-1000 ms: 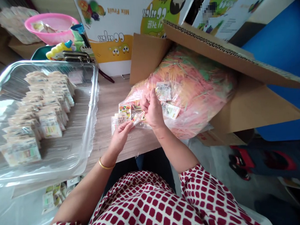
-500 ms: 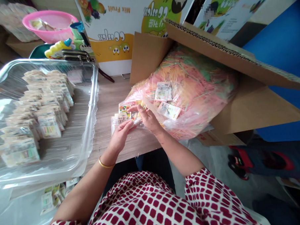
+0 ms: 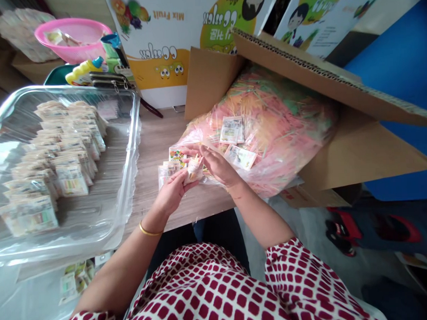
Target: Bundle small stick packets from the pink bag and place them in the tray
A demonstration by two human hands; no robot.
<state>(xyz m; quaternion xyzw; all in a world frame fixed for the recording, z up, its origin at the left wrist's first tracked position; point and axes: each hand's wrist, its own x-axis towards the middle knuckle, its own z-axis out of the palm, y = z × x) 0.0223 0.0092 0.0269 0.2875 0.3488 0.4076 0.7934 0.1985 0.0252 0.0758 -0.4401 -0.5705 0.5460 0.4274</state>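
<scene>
Grasping, between the thumb and fingers of the left hand [image 3: 175, 189], a small whitish see-through plastic packet [image 3: 194, 174] with thin yellowish sticks [image 3: 196, 160] poking up from its top; held over the brown wood-grain desk [image 3: 152, 134], near its front edge. Reaching in from the other side with the right hand [image 3: 217, 167], fingers stretched out and only slightly bent, just beside the top of the held packet; cannot tell whether pinching anything there.

Lying on the desk just left of the held packet: a packet printed with bright fruit pictures [image 3: 178, 154] and, nearer the front edge, a few flat pale printed packets [image 3: 165, 170], partly overlapping. Resting towards the right end of the desk: a big clear plastic bag of thin pink, orange and green sticks [image 3: 278, 114], bulging from an open brown cardboard carton [image 3: 368, 148], with two small white printed packets [image 3: 231, 131] on top.

Set at the left end of the desk: a large clear plastic tray [image 3: 105, 209], bearing close-packed rows of pale filled packets [image 3: 71, 178]. Standing along the back edge: a tall white-and-orange printed carton [image 3: 156, 80]; farther left, beyond the tray, a round pink plastic bowl [image 3: 78, 55].
</scene>
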